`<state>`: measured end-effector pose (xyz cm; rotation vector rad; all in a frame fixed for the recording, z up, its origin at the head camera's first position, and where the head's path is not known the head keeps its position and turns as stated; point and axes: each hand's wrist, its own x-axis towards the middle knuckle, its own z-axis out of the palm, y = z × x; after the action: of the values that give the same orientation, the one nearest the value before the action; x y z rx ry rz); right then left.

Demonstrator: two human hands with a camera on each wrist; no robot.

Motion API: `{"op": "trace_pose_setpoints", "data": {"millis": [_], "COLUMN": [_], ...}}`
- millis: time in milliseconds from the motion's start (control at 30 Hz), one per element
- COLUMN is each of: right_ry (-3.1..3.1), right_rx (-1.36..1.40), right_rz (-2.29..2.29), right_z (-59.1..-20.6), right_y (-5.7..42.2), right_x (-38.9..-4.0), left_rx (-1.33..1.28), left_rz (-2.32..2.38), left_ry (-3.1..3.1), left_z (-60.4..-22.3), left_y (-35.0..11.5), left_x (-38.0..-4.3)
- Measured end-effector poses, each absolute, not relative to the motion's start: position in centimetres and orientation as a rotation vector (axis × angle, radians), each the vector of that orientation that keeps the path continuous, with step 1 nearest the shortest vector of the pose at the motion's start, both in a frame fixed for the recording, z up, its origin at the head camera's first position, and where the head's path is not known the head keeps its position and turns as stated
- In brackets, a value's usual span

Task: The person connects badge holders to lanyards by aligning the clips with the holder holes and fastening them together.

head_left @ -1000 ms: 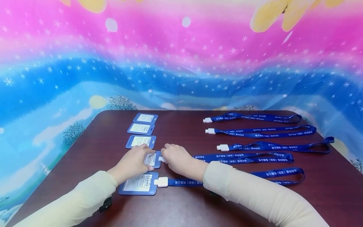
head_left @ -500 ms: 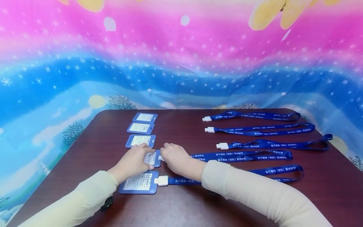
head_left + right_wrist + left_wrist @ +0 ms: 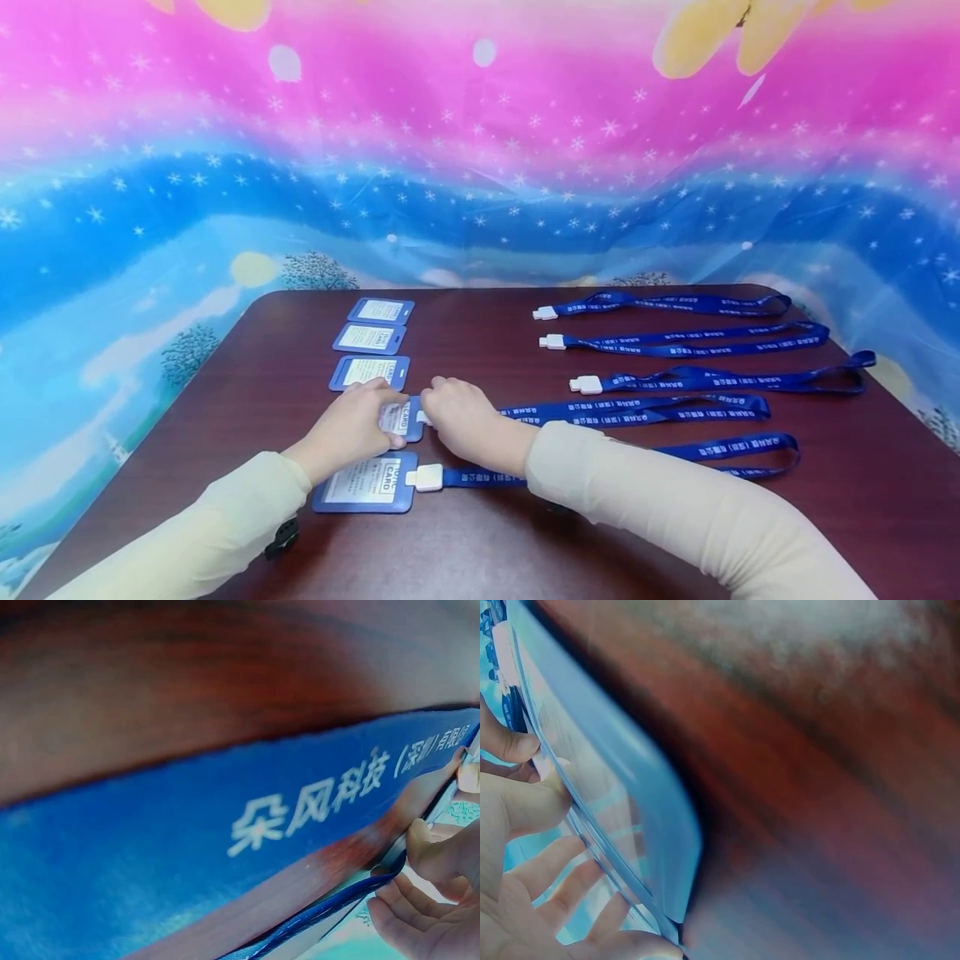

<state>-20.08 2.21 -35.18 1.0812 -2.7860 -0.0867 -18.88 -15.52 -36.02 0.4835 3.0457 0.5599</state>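
Observation:
In the head view, my left hand [image 3: 352, 423] grips a blue-framed ID badge holder [image 3: 411, 419], thumb at its near edge and fingers over its far edge. My right hand [image 3: 467, 419] pinches the white clip [image 3: 422, 418] of a blue lanyard [image 3: 585, 412] right at the holder's slotted end. The fingers cover most of that clip, so whether it is through the slot is hidden. Just nearer lies another badge holder [image 3: 363, 485], joined by its white clip [image 3: 429, 477] to a lanyard [image 3: 480, 478]. A printed blue strap [image 3: 150, 847] crosses the right wrist view.
Three badge holders lie beyond my left hand, the nearest being a blue-framed holder [image 3: 369, 372]. Three lanyards with white clips lie at the right, among them a folded lanyard [image 3: 720, 381]. A brown table [image 3: 480, 550] carries everything; a patterned cloth [image 3: 480, 167] hangs behind it.
Both hands keep their hold at the joint of holder and clip. The right hand has shifted very slightly left against the holder; the whole view has drifted a little.

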Motion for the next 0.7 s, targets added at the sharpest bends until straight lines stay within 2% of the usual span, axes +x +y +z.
{"op": "trace_pose_setpoints", "data": {"millis": [700], "right_ry": [-2.799], "right_rx": [1.058], "right_rz": [-0.17], "right_z": [-34.96], "right_y": [1.39], "right_x": [-19.69], "left_rx": [0.468], "left_rz": [0.583], "left_ry": [3.045], "left_z": [-36.21], "left_y": [-15.61], "left_x": [-18.95]}}
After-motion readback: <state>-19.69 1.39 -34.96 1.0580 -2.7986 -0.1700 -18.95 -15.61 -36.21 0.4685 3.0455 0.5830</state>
